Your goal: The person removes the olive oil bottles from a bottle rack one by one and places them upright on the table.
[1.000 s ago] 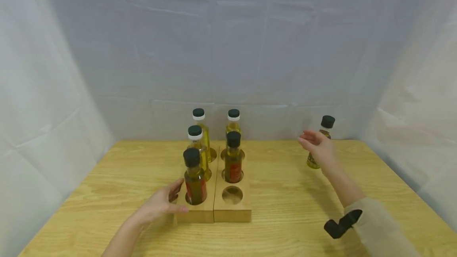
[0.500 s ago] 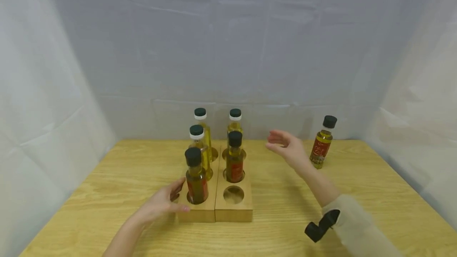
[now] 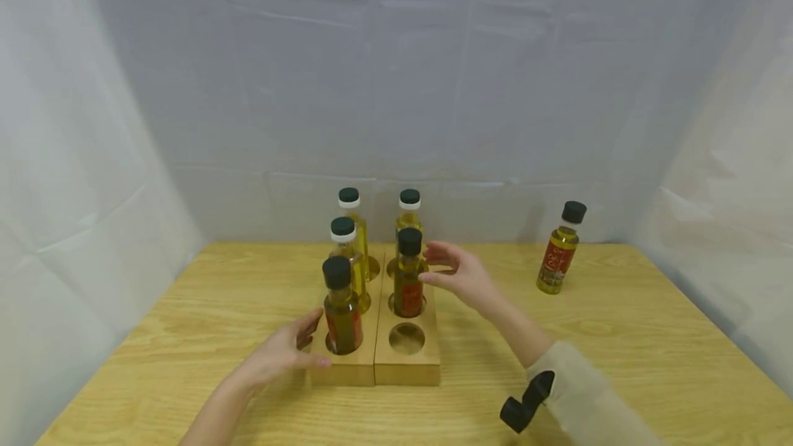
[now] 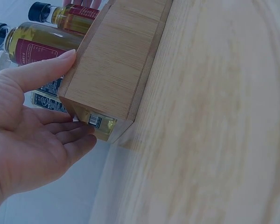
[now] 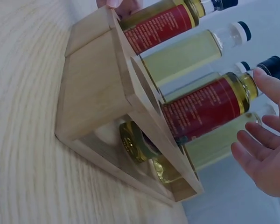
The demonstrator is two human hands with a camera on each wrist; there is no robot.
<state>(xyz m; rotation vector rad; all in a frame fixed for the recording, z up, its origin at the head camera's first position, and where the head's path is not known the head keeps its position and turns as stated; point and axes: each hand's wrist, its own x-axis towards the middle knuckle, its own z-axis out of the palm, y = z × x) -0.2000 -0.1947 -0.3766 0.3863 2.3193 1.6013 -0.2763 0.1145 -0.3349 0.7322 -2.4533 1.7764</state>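
Observation:
Two wooden bottle racks stand side by side, the left rack (image 3: 343, 375) and the right rack (image 3: 407, 375). My left hand (image 3: 279, 356) rests at the left rack's front left corner, thumb against its upper edge, fingers along its side. Inside that rack a dark-capped, red-labelled oil bottle (image 3: 343, 325) stands in the front hole, with taller green-capped bottles behind. My right hand (image 3: 461, 277) hovers with parted fingers beside the red-labelled oil bottle (image 5: 205, 109) in the right rack's middle hole. In the right wrist view the thumb overlaps its neck; contact cannot be told.
Another red-labelled oil bottle (image 3: 557, 260) stands alone on the table (image 3: 495, 356) at the far right. The right rack's front hole (image 3: 407, 339) holds no bottle. A green-capped bottle (image 3: 409, 215) stands in its back hole. White sheeting surrounds the table.
My right hand has moved left from the lone bottle at the far right to the bottle in the right rack's middle hole. The left hand has stayed at the left rack.

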